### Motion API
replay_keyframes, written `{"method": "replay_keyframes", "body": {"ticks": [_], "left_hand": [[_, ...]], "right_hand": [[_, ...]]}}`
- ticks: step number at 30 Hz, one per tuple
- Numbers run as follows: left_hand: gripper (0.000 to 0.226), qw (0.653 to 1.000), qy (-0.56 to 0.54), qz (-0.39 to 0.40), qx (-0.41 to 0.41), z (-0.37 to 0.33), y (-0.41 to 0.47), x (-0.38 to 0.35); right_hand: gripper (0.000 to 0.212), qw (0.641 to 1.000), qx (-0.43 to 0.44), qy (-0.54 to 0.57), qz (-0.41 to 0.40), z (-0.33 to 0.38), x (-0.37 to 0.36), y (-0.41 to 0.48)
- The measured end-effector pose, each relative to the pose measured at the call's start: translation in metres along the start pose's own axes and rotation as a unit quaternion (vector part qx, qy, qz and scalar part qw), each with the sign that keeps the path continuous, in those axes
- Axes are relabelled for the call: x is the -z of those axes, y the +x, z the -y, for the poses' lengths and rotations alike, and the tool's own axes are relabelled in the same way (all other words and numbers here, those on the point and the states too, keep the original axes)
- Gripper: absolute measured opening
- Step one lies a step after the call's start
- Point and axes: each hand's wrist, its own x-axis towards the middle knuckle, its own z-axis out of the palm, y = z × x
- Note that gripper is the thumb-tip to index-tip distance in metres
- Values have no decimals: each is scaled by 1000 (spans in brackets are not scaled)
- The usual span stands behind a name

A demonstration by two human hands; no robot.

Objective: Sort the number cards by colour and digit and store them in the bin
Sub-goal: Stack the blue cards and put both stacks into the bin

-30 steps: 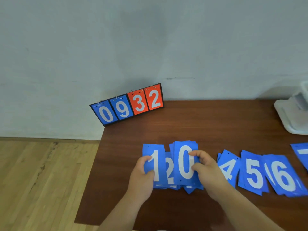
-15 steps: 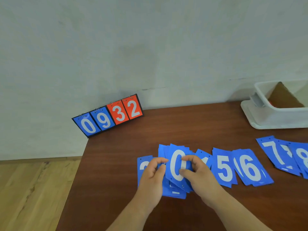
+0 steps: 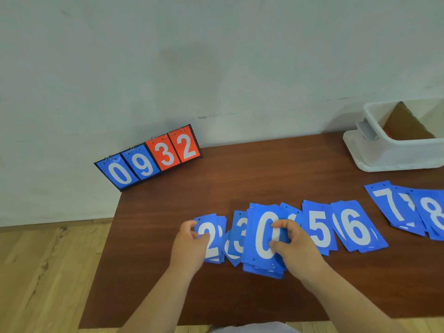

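pinching the blue 2 pile at its left side, the left hand has its thumb and fingers curled on it. the right hand grips the blue 0 stack, which overlaps the 3 pile, near the front edge of the table. the 5 pile, 6 pile, 7 pile and 8 pile run toward the right edge, in front of the white bin at the far right corner; a flip scoreboard stands at the far left corner.

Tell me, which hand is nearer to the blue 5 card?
Right. The right hand pinches the 0 stack, directly beside the 5 card on its left; the left hand is farther left, gripping the 2 card.
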Motion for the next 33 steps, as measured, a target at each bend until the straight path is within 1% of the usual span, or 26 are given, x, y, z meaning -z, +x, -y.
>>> {"method": "replay_keyframes", "body": {"ticks": [4, 5, 8, 10, 14, 17, 19, 22, 28, 30, 33], "left_hand": [[78, 990, 116, 16, 84, 29, 37, -13], [84, 986, 138, 20, 93, 33, 42, -20], [92, 974, 208, 36, 84, 36, 48, -41], [96, 968, 236, 35, 78, 33, 49, -51], [102, 970, 231, 42, 66, 33, 52, -57], [108, 980, 174, 58, 74, 40, 54, -49], [108, 986, 134, 62, 76, 44, 54, -44], [102, 990, 109, 73, 59, 46, 50, -40], [74, 994, 43, 85, 53, 46, 47, -32], [66, 995, 32, 88, 37, 43, 46, -25], [64, 995, 45, 85, 0, 40, 44, -13]], "right_hand": [[30, 999, -35, -12, -25, -9, -4, 1], [30, 998, -44, -16, -30, -11, -5, 1], [30, 996, -68, -27, -42, -15, -6, 2], [30, 995, -83, -35, -49, -17, -8, 2], [30, 992, -103, -43, -64, -20, -10, 3], [29, 991, -113, -41, -62, -19, -13, 5], [29, 991, -114, -40, -58, -18, -17, 6], [29, 991, -115, -41, -56, -16, -22, 9], [28, 992, -103, -38, -60, -10, -29, 16], [27, 993, -98, -33, -61, -9, -32, 19], [28, 994, -87, -37, -60, -7, -37, 22]]}}
